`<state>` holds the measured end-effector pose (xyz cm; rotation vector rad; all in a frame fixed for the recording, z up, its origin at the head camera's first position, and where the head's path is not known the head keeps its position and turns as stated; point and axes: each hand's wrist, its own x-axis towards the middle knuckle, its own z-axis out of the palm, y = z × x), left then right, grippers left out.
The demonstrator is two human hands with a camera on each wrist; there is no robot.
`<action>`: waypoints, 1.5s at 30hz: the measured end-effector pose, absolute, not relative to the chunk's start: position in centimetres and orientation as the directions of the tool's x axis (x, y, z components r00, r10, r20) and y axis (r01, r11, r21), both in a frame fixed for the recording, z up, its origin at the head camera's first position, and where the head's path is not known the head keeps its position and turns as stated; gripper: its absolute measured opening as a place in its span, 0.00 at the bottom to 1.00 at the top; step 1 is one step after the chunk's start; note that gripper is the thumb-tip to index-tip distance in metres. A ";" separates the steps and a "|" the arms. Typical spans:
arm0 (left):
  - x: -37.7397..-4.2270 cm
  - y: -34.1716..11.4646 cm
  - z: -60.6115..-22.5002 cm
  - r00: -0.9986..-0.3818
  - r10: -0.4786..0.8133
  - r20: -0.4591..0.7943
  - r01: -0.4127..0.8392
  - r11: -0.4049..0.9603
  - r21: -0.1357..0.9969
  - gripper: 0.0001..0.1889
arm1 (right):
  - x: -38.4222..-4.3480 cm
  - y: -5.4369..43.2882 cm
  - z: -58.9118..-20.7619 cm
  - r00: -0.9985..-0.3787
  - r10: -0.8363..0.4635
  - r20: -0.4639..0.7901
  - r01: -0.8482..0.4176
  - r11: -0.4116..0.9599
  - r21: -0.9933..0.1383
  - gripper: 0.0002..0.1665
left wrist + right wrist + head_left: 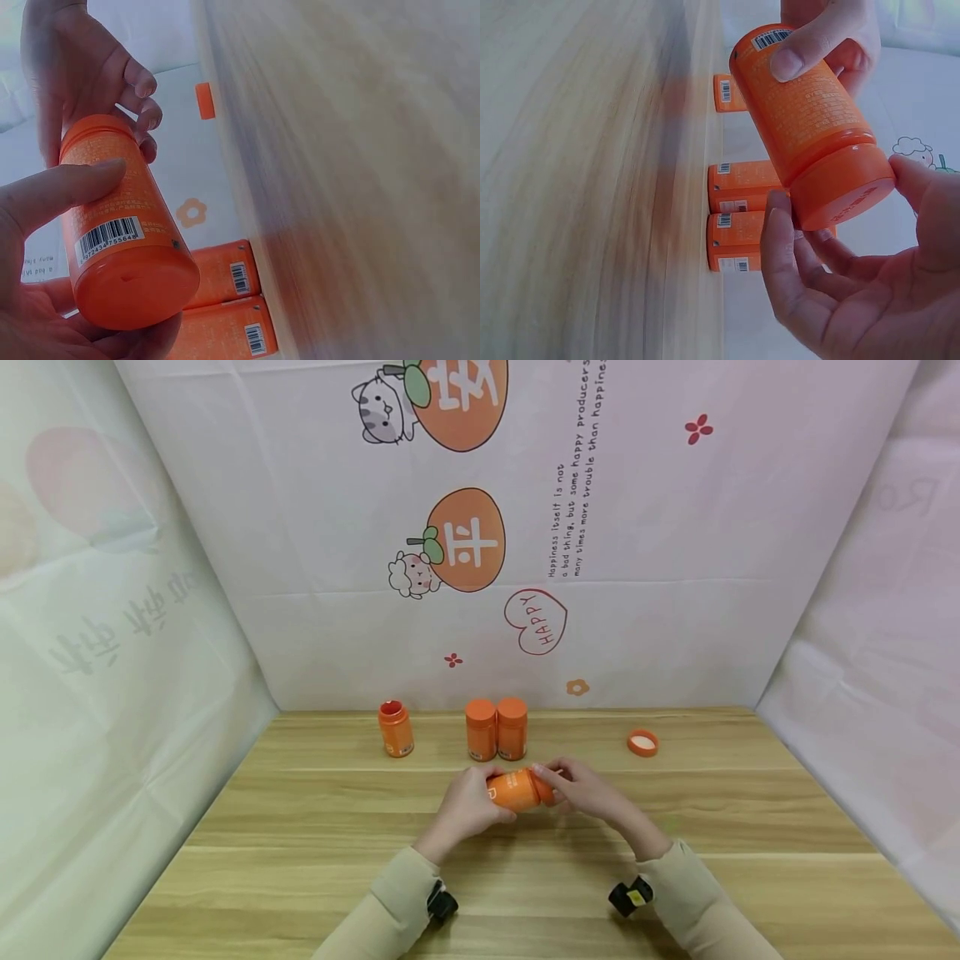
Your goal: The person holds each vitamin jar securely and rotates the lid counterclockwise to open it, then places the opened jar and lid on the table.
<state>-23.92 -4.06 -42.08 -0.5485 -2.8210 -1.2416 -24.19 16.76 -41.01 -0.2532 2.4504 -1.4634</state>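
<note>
An orange bottle [513, 791] with white print is held tilted above the wooden table, its capped end toward the right. My left hand [467, 806] grips the bottle's body near the base, thumb pressed across the label. In the left wrist view the barcode and round base of this bottle [135, 277] face the camera. My right hand [588, 791] is at the other end. Its thumb and fingertips pinch opposite sides of the orange cap [844, 187], which sits on the bottle's neck in the right wrist view.
Behind the hands, two capped orange bottles [481, 731] [512, 729] stand side by side. An uncapped orange bottle [396, 731] stands to their left. A loose orange cap [642, 743], white inside, lies at the back right. A printed white cloth [637, 635] hangs along the table's back edge.
</note>
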 end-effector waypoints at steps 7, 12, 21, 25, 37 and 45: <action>-24.0 -4.1 -42.1 -0.940 0.307 0.148 0.316 0.625 0.714 0.27 | -24.2 17.0 -41.0 -0.933 -0.333 -0.140 -0.023 0.441 -0.897 0.36; -24.1 -4.2 -42.3 -0.940 0.304 0.152 0.317 0.621 0.717 0.27 | -24.0 17.2 -40.7 -0.915 -0.385 -0.118 -0.058 0.416 -0.908 0.35; -24.3 -4.5 -42.3 -0.939 0.308 0.154 0.320 0.618 0.717 0.28 | -24.2 17.7 -41.0 -0.880 -0.474 -0.019 -0.178 0.367 -0.913 0.31; -24.3 -4.5 -42.5 -0.939 0.308 0.154 0.321 0.623 0.713 0.28 | -24.4 17.9 -41.2 -0.863 -0.504 0.020 -0.234 0.364 -0.901 0.30; -24.2 -4.6 -42.3 -0.939 0.306 0.159 0.323 0.619 0.716 0.28 | -24.5 18.3 -41.4 -0.837 -0.526 0.155 -0.342 0.279 -0.897 0.31; -24.1 -4.6 -42.1 -0.940 0.305 0.156 0.319 0.613 0.723 0.29 | -24.6 18.4 -41.5 -0.838 -0.520 0.164 -0.315 0.217 -0.924 0.32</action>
